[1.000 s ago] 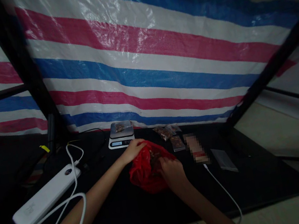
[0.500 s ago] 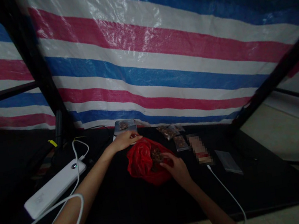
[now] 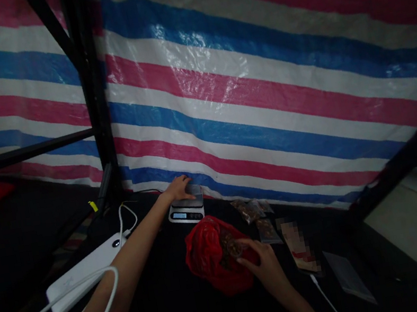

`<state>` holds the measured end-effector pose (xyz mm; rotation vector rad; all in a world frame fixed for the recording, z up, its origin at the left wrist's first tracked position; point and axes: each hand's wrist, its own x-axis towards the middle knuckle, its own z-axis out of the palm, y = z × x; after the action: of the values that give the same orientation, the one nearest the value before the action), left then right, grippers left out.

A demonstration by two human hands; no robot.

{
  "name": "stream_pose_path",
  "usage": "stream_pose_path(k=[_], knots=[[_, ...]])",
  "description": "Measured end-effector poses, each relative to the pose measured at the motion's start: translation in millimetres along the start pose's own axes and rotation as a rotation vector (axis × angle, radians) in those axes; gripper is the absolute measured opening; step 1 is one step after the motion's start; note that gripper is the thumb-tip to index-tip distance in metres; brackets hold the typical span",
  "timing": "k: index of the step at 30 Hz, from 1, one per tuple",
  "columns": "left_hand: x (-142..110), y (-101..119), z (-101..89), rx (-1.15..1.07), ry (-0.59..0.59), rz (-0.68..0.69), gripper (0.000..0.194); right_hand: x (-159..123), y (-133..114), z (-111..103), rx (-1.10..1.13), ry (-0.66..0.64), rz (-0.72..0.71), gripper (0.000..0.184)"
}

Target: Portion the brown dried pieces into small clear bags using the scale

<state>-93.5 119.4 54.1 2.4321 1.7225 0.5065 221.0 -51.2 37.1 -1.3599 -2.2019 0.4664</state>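
My left hand [image 3: 179,189] reaches over a small digital scale [image 3: 186,215] with a lit display. Its thumb and fingers are apart over the grey weighing plate; anything beneath the palm is hidden. In front of the scale lies an open red plastic bag [image 3: 204,248] with small brown dried pieces [image 3: 226,252] inside. My right hand [image 3: 261,259] is at the bag's mouth, thumb and fingers closed around a small clear round cup [image 3: 234,248] among the brown pieces. The dim light blurs the cup's outline.
Several clear packets of brown pieces [image 3: 248,211] lie behind my right hand. A phone [image 3: 299,247] with a white cable and a flat clear bag [image 3: 348,276] are at right. A white power bank [image 3: 84,274] with looping cables lies left. A striped sheet [image 3: 246,117] hangs behind, beside black frame posts [image 3: 96,100].
My left hand has moved from the red bag's rim back to the scale. The right hand stays at the bag, where the clear cup now shows. The view has shifted left and up.
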Motion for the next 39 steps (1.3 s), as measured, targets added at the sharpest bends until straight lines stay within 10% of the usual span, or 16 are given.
stream_pose_path(k=[15,26,39], knots=[[0.1,35.1,17.8,-0.220,-0.061,-0.001,0.050,-1.3,-0.1,-36.7,-0.151,-0.032,-0.032,0.030],[-25.2,124.8,7.1,-1.259,-0.245,0.344,0.051,92.0,-30.0,-109.9,-0.429,0.136,-0.146,0.032],[-24.3,154.1,15.4,-1.456,-0.250,0.224,0.054,96.3,-74.1,-123.1,-0.885,0.010,-0.380,0.024]])
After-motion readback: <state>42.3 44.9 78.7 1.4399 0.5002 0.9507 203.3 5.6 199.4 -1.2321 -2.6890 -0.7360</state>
